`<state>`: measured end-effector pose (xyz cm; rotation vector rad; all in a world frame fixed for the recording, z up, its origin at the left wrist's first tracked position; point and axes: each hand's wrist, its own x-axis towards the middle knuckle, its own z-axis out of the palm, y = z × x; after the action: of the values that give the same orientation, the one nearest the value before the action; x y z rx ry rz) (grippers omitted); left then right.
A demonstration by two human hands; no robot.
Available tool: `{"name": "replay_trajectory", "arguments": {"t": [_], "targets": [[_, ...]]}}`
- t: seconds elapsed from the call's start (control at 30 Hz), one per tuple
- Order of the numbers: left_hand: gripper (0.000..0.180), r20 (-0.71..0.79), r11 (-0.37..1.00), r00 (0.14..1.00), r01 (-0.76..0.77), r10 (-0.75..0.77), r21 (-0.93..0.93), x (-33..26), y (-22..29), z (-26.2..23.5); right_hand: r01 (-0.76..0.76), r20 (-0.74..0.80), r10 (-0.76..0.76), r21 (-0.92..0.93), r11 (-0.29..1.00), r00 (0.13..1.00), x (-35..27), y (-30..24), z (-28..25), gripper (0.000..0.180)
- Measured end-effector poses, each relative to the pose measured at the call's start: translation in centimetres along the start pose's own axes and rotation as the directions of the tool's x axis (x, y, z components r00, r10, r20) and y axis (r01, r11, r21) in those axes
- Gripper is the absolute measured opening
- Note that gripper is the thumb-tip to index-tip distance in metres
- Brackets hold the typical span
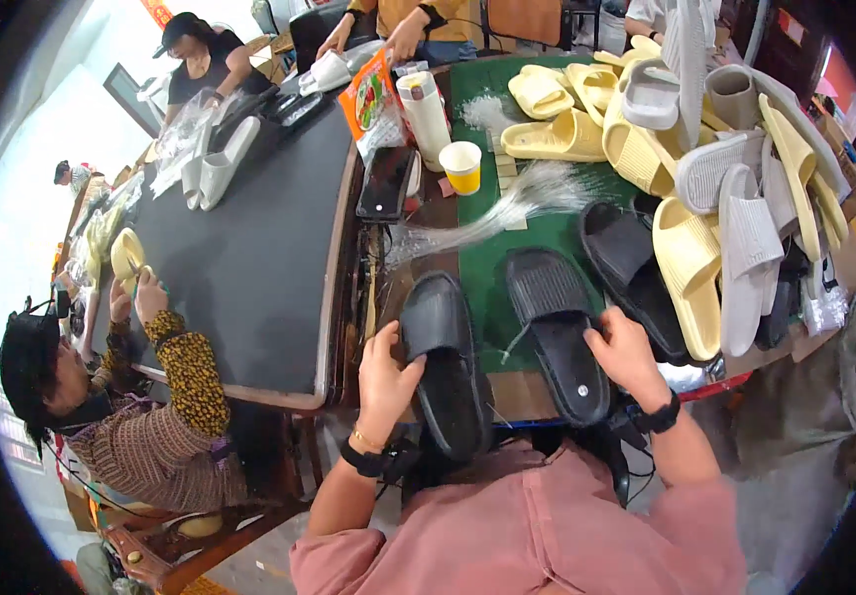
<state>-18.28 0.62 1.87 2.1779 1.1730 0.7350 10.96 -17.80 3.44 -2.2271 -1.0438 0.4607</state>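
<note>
Grips clamped on outer edges: left hand [386,382] holds left slipper [448,372], right hand [631,355] right slipper [562,347] — both black, lying near-to-far.

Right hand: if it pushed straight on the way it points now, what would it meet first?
Most likely the black slipper with the white dot on its insole; in the picture the right hand overlaps its edge, though depth makes contact hard to judge.
</note>
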Motion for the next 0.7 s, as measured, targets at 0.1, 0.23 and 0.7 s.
{"name": "replay_trajectory", "arguments": {"t": [0.1, 0.23, 0.7], "targets": [[0.055, 0.068, 0.987, 0.997, -0.042, 0.032, 0.156, 0.8, 1.3, 0.9, -0.023, 0.027, 0.024, -0.004, 1.0, 0.999, -1.0, 0.3, -0.2, 0.032], [0.063, 0.224, 0.994, 0.974, -0.05, 0.027, 0.094, 1.2, 4.8, 2.3, 0.041, 0.164, -0.031, -0.058, 0.997, 0.986, -2.3, 0.2, 0.6, 0.033], [0.032, 0.216, 0.923, 0.957, -0.251, 0.192, 0.293, 16.0, 4.8, 5.4, 0.029, 0.101, -0.031, 0.014, 0.999, 0.994, -2.4, 0.9, 0.1, 0.038]]}}
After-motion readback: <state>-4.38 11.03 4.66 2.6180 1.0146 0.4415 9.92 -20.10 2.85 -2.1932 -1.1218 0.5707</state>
